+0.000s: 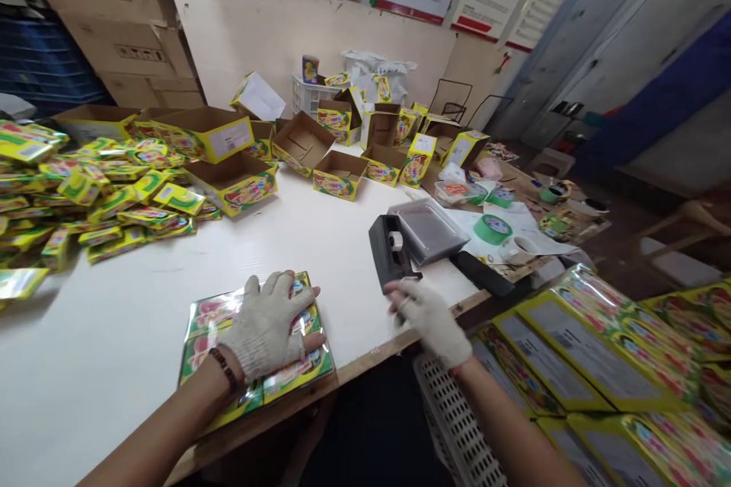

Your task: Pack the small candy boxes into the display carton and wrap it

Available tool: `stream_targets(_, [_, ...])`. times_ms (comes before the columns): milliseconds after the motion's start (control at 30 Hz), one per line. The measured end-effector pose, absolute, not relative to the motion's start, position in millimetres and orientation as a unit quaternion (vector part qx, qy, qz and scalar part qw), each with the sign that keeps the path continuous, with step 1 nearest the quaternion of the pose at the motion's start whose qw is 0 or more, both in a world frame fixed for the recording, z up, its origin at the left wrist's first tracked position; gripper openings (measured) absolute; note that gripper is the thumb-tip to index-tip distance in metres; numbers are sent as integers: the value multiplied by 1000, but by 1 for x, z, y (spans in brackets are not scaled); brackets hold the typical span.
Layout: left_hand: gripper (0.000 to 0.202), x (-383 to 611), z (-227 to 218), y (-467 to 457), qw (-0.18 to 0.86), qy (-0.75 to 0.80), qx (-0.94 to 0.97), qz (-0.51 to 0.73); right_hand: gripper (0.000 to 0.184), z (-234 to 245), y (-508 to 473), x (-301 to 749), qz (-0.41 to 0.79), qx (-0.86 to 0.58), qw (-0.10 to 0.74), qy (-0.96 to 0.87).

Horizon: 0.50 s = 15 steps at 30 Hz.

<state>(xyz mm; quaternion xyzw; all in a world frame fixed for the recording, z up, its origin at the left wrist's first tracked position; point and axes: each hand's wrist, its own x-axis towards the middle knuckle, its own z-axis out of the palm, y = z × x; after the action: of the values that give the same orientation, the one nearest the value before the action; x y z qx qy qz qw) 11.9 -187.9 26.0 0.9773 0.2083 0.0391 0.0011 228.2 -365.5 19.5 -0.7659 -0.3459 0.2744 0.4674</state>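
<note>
Left gloved hand (pixel 268 327) — fingers spread, flat — on glossy carton pack (pixel 285 382), front edge of white tabletop (pixel 343 259). Right gloved hand (pixel 431 323), fingers loosely bent, at near end of black tape dispenser (pixel 384 251); whether gripping, cannot tell.

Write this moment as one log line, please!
left hand: spread on colorful pack | right hand: by tape dispenser, touch unclear | table: small boxes piled left
</note>
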Motion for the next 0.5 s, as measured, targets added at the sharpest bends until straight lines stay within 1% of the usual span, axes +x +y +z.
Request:
stream_targets(33, [64, 12, 26, -187, -1, 207, 978, 41, 37, 23, -367, 250, 172, -799, 471, -333])
stream_targets(67, [64, 12, 25, -187, -3, 206, 978, 43, 34, 25, -368, 270, 99, -820, 467, -316])
stream_targets(100, [64, 12, 25, -187, -2, 207, 977, 45, 31, 25, -367, 286, 69, -829, 462, -309])
stream_targets(133, [64, 12, 24, -186, 0, 208, 977, 46, 29, 23, -364, 299, 61, -833, 456, -308])
stream_targets(200, [65, 12, 24, -186, 9, 212, 976, 49, 28, 15, -355, 312, 90, -827, 452, -322])
stream_targets(300, [65, 11, 23, -186, 18, 218, 974, 53, 25, 1, -340, 310, 108, -816, 462, -332])
stream_targets(400, [65, 11, 23, -186, 19, 220, 974, 59, 22, -4, -337, 299, 77, -815, 481, -314])
stream_targets(500, [66, 11, 22, -186, 14, 217, 974, 59, 25, -1, -350, 287, 51, -816, 495, -295])
